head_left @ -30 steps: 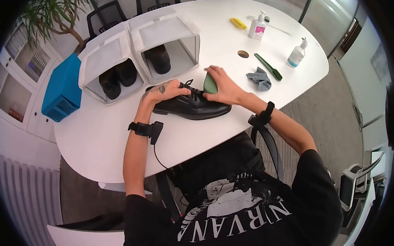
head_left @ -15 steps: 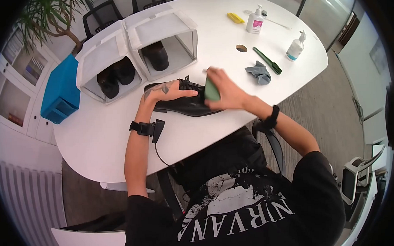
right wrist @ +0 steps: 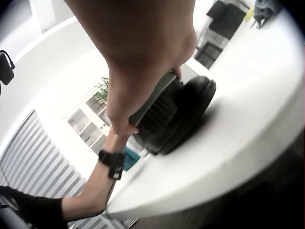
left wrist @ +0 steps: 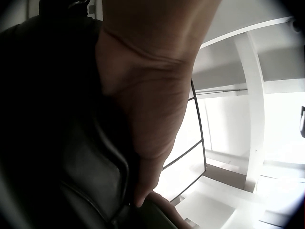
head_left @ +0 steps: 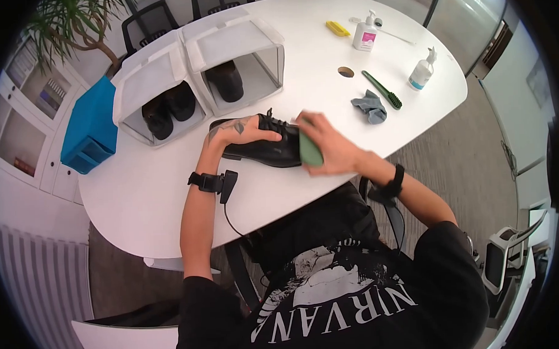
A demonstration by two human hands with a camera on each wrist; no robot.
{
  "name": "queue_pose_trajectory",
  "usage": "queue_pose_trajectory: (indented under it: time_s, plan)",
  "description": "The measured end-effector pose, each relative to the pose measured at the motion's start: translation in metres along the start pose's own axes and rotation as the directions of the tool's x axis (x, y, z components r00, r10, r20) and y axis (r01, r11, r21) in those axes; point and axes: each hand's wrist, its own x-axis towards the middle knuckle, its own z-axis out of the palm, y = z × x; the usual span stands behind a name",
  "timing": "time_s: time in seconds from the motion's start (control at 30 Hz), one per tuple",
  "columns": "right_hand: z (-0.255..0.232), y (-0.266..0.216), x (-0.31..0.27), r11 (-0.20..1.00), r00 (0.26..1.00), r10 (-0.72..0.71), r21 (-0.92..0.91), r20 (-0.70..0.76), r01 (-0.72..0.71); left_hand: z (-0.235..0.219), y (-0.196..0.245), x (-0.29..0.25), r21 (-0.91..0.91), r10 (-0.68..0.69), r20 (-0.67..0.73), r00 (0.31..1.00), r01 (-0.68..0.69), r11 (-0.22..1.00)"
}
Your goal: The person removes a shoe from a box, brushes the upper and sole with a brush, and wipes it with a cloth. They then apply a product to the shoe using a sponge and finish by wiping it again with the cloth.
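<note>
A black lace-up dress shoe (head_left: pixel 269 152) stands on the white table, its toe towards the right. My left hand (head_left: pixel 244 131) grips it over the opening, the thumb lying beside the laces; the far fingers are hidden. My right hand (head_left: pixel 335 149) holds a shoe brush (head_left: pixel 310 147) with a green back across the toe, which it mostly covers. Dark bristles (right wrist: pixel 161 114) show against the shoe in the right wrist view. Close up in the left wrist view, the thumb lies along the shoe's dark leather (left wrist: pixel 90 167).
Two pale shoe boxes (head_left: pixel 235 37) with open fronts hold dark shoes (head_left: pixel 225 83) behind the left hand. A blue box (head_left: pixel 88 129) stands at the left. Towards the right lie a grey cloth (head_left: pixel 371 107), a green long-handled brush (head_left: pixel 382 89), pump bottles (head_left: pixel 421 74) and a yellow item (head_left: pixel 337 28).
The right hand has moved the brush from beside the laces rightwards and nearer the table's front edge, onto the toe. The left hand has shifted slightly right, still holding the shoe.
</note>
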Motion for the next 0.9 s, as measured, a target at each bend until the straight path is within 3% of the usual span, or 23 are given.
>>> queue_pose_trajectory:
  time_s: [0.03, 0.1, 0.17, 0.23, 0.27, 0.37, 0.4, 0.5, 0.53, 0.63, 0.67, 0.7, 0.77, 0.8, 0.9]
  plan:
    - [-0.002, 0.016, 0.005, 0.998, 0.996, 0.058, 0.022, -0.063, -0.056, -0.008, 0.015, -0.010, 0.065, -0.106, 0.001, 0.994, 0.106, 0.992]
    - [-0.003, 0.032, 0.012, 0.967, 0.953, 0.255, 0.053, -0.166, -0.250, 0.010, -0.019, 0.012, -0.136, 0.013, 0.059, 0.998, -0.004, 0.991]
    - [-0.005, 0.016, -0.004, 0.995, 0.990, 0.091, 0.040, -0.110, -0.087, 0.013, -0.026, 0.015, -0.220, 0.112, 0.027, 0.993, -0.103, 0.970]
    - [-0.013, -0.011, -0.017, 1.000, 0.997, 0.003, -0.012, 0.072, -0.002, 0.015, -0.021, 0.012, -0.173, 0.193, -0.083, 0.978, -0.205, 0.963]
    - [-0.013, -0.007, -0.017, 0.998, 0.999, -0.023, -0.057, 0.046, 0.026, 0.006, -0.011, 0.004, -0.046, 0.076, -0.076, 0.994, -0.080, 0.996]
    - [-0.010, 0.032, 0.001, 0.964, 0.951, 0.264, 0.057, -0.163, -0.258, 0.007, -0.016, 0.010, -0.157, 0.088, 0.038, 0.995, -0.081, 0.984]
    - [-0.007, 0.030, 0.000, 0.955, 0.948, 0.285, 0.123, -0.141, -0.269, 0.007, -0.011, 0.002, -0.279, 0.131, 0.068, 0.989, -0.107, 0.954]
    - [-0.004, -0.003, -0.011, 0.999, 0.999, -0.035, -0.013, 0.021, 0.035, 0.016, -0.025, 0.011, -0.101, 0.137, -0.076, 0.988, -0.144, 0.984]
    - [-0.004, -0.017, -0.010, 0.998, 0.996, -0.048, -0.044, 0.078, 0.052, 0.008, -0.011, 0.005, -0.076, 0.027, 0.013, 1.000, -0.025, 0.997]
    - [0.010, 0.021, 0.021, 0.995, 0.986, 0.098, -0.009, -0.133, -0.100, 0.012, -0.019, 0.010, -0.178, 0.148, 0.031, 0.988, -0.141, 0.974]
    - [0.013, 0.021, 0.036, 0.985, 0.967, 0.170, -0.006, -0.193, -0.174, 0.010, -0.007, 0.003, -0.106, 0.048, 0.051, 0.998, -0.043, 0.993]
    - [0.015, 0.014, 0.038, 0.990, 0.982, 0.137, 0.053, -0.131, -0.131, 0.004, 0.004, -0.005, -0.032, -0.056, 0.057, 0.997, 0.058, 0.998]
    - [0.020, -0.007, 0.032, 0.997, 0.998, -0.034, 0.064, -0.060, 0.038, 0.000, 0.000, -0.004, -0.040, -0.120, 0.015, 0.993, 0.121, 0.992]
    - [0.018, -0.011, 0.026, 0.998, 1.000, -0.019, 0.066, 0.014, 0.018, 0.015, -0.017, 0.009, -0.134, -0.081, -0.022, 0.996, 0.078, 0.988]
    - [0.015, 0.034, 0.034, 0.988, 0.983, 0.141, 0.079, -0.120, -0.133, 0.015, -0.021, 0.014, -0.177, -0.097, -0.040, 0.995, 0.088, 0.980]
